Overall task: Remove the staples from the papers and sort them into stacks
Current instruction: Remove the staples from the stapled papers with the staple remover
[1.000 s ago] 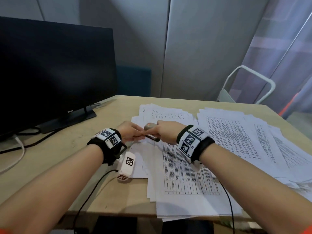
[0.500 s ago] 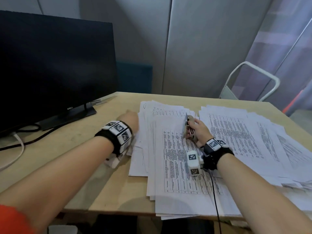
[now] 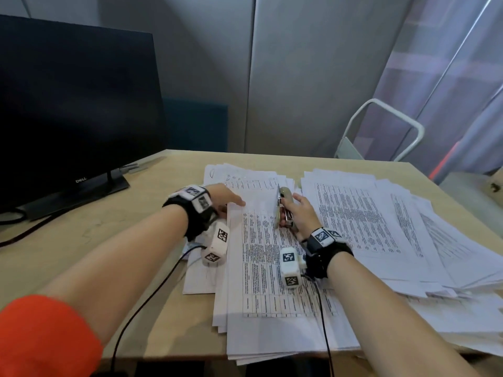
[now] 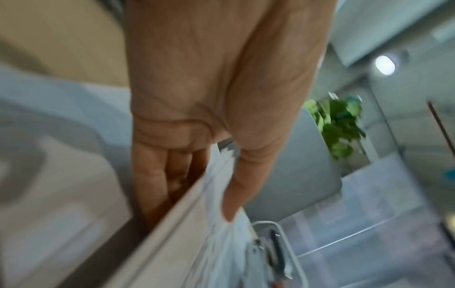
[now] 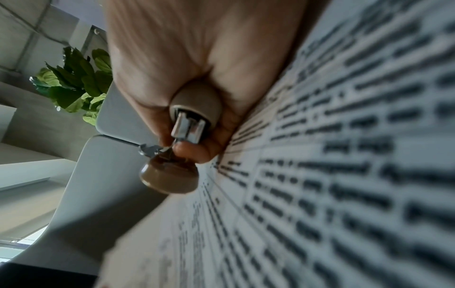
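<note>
Printed sheets lie in overlapping stacks on the table: a middle stack (image 3: pixel 272 281), a wide right stack (image 3: pixel 375 227) and a back stack (image 3: pixel 245 176). My left hand (image 3: pixel 230 202) pinches the top sheet's upper left corner (image 4: pixel 209 194), thumb (image 4: pixel 238 181) on top and fingers (image 4: pixel 152 187) underneath. My right hand (image 3: pixel 298 213) rests on the middle stack near its top edge and grips a beige staple remover (image 3: pixel 281 208) with chrome claws. In the right wrist view the staple remover (image 5: pixel 194 109) sits in my curled fingers just above the printed page (image 5: pixel 344 175).
A dark monitor (image 3: pixel 76 104) on its stand (image 3: pixel 81 191) fills the left of the wooden table (image 3: pixel 122 240), with cables (image 3: pixel 16 232) trailing leftward. A white chair frame (image 3: pixel 381 126) stands behind the far right corner. Papers overhang the table's near edge.
One second ago both hands met over the page's top left corner. Since then the right hand carried the staple remover to the right, and the left hand took hold of the corner.
</note>
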### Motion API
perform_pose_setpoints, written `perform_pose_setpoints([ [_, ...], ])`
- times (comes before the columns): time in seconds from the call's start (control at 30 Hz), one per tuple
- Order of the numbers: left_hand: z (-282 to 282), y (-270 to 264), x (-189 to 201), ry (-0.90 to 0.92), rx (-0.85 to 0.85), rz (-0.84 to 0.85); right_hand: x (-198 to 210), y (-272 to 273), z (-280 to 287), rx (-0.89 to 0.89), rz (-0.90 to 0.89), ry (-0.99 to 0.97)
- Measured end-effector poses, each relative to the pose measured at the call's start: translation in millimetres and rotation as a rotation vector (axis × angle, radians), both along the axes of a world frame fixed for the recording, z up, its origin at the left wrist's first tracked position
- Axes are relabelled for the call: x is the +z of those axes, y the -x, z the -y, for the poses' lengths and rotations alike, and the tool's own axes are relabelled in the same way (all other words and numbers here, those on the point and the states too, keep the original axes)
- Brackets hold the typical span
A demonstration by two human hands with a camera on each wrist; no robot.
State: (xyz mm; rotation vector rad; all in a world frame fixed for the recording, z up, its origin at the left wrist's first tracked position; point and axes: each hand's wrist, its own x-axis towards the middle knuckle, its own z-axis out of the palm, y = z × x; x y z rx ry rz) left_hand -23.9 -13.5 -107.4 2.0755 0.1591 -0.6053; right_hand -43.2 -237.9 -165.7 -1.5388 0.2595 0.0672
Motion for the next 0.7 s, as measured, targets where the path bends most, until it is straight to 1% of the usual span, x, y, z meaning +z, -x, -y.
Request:
perform_pose_setpoints([
  [0.03,-2.3,7.2,0.3,0.163,0.042,-0.097,-0.9,0.3,-0.1,-0.006,0.001,0.005],
  [0.07,-3.0,17.4,0.4,0.262,0.054,-0.144,-1.9,0.1,0.2,-0.019,-0.002,-0.002],
  [0.1,-3.1,27.5,-0.7,0.302,0.047,-0.155,0.9,3.8,-1.2,-0.03,0.002,-0.026],
  [0.13,-2.1,36.4,-2.8,0.304,0.038,-0.144,4.2,7.3,-2.9,-0.047,0.015,-0.057],
  [0.17,-0.4,44.9,-4.8,0.284,0.03,-0.099,5.2,8.1,-2.6,-0.052,0.015,-0.071],
  [0.23,2.5,57.9,-9.0,0.267,0.074,0.031,7.8,8.3,-3.4,-0.062,-0.006,-0.115],
  [0.33,-0.8,64.2,-5.3,0.335,0.15,0.155,14.1,7.9,-5.4,-0.092,0.024,-0.146],
  [0.4,-12.8,62.8,0.7,0.337,0.18,0.253,22.2,7.0,-0.4,-0.13,0.078,-0.146],
  [0.47,-29.5,62.5,7.9,0.392,0.224,0.321,33.1,6.7,9.5,-0.133,0.115,-0.076],
  [0.53,-40.7,65.5,12.1,0.448,0.232,0.39,42.5,9.8,17.4,-0.082,0.102,0.059],
  [0.57,-43.0,67.5,13.5,0.46,0.215,0.42,45.4,11.8,19.1,-0.045,0.085,0.075],
  [0.63,-45.3,68.6,12.3,0.518,0.2,0.45,46.8,14.1,18.3,0.055,0.063,0.031],
  [0.7,-48.3,65.5,8.1,0.632,0.251,0.462,44.5,14.2,14.9,0.117,0.09,0.078],
])
